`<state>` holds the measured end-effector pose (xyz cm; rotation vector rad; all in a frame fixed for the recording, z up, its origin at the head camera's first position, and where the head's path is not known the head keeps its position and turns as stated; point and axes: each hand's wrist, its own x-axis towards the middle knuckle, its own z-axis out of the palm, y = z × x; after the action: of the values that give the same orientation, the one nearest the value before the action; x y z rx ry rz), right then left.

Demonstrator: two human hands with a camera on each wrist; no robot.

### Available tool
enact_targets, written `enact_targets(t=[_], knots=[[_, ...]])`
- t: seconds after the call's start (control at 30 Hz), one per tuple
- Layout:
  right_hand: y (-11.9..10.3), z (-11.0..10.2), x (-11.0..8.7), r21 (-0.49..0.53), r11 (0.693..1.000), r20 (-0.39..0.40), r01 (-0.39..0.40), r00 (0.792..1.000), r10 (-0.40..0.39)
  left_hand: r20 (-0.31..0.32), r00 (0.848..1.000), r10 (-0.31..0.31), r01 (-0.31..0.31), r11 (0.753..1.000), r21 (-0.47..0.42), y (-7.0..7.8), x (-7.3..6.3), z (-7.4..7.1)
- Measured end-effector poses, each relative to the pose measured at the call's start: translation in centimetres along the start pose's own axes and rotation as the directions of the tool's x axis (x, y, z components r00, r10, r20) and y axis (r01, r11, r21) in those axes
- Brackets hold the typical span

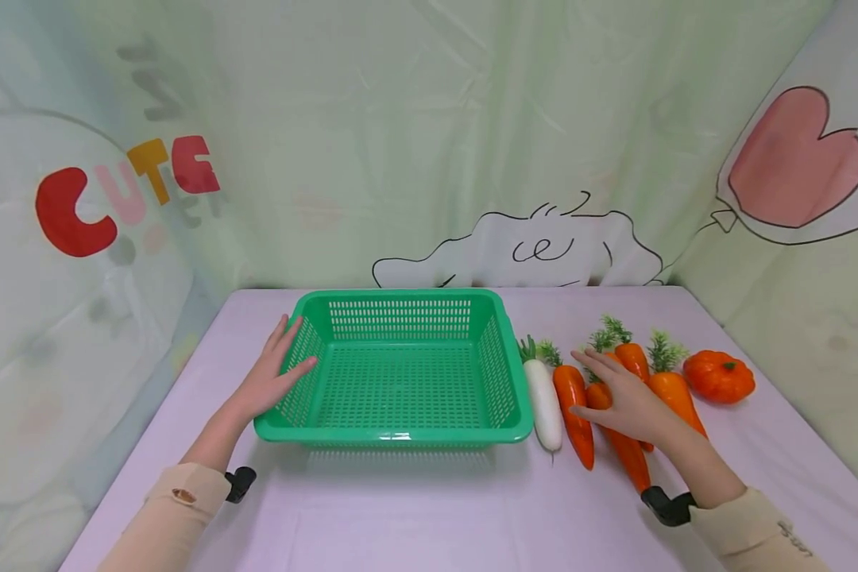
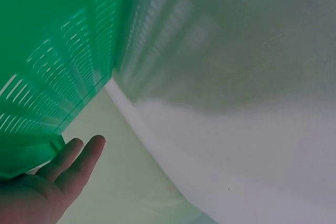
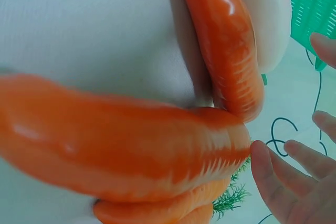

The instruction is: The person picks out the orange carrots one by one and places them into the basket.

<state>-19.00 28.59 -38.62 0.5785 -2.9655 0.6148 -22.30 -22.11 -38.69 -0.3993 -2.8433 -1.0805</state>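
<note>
Between both hands, green basket, carrots by the right

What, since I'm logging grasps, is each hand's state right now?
Left hand: open, at the left rim of the green slotted basket.
Right hand: open, over the orange carrots, gripping nothing visible.

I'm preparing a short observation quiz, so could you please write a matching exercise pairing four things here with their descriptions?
1. plastic basket
2. daikon radish
3. pumpkin
4. heart balloon

A. orange, the rightmost vegetable
B. pictured on the backdrop
C. white, between the plastic basket and the nearest carrot
D. green, with slotted walls

Pairs: 1-D, 2-C, 3-A, 4-B
</note>
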Motion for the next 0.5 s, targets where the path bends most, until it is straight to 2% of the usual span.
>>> enact_targets(t=[0.5], knots=[[-0.26, 0.88, 0.23, 0.024, 0.999, 0.033, -0.035, 0.999, 0.034, -0.019, 0.999, -0.037, 0.037, 0.999, 0.021, 0.29, -0.16, 0.18]])
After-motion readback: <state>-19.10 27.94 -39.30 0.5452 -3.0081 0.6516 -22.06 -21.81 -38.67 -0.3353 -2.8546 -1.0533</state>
